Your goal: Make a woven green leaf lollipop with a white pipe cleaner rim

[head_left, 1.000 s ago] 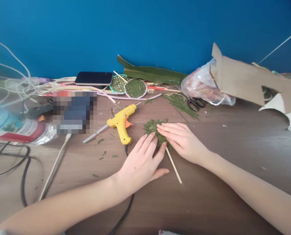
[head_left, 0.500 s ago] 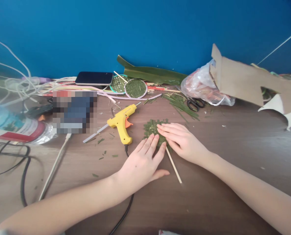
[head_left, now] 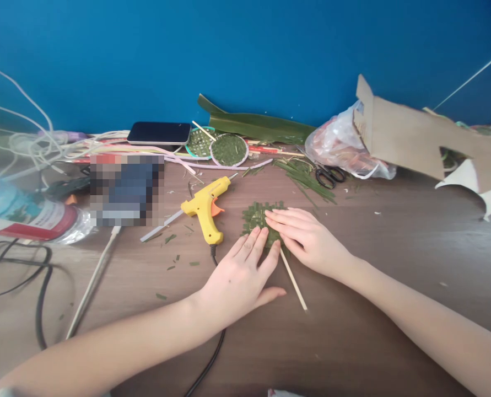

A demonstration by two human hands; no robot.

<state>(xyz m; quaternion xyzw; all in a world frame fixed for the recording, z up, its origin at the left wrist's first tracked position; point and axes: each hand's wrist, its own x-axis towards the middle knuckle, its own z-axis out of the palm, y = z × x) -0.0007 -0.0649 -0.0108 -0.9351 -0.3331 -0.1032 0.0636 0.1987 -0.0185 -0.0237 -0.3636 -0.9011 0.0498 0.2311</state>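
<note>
A small woven mat of green leaf strips (head_left: 252, 214) lies flat on the brown table, its strip ends ragged along the edge. From its lower side a thin pale wooden stick (head_left: 293, 280) sticks out toward me. My left hand (head_left: 247, 264) rests with fingers stretched out on the near left part of the weave, thumb spread to the side. Opposite it, my right hand (head_left: 305, 234) lays its flat fingers over the right part. Both hands cover much of the mat. Left of them lies a yellow hot glue gun (head_left: 206, 208) with an orange trigger and a glue stick in its back.
Two round woven leaf fans (head_left: 229, 150) lie by the blue wall, near a phone (head_left: 159, 133) and long green leaves (head_left: 265, 127). Black-handled scissors (head_left: 330, 176), a plastic bag (head_left: 338, 143) and cut cardboard (head_left: 406, 132) are at right. A plastic bottle (head_left: 26, 212) and cables lie left.
</note>
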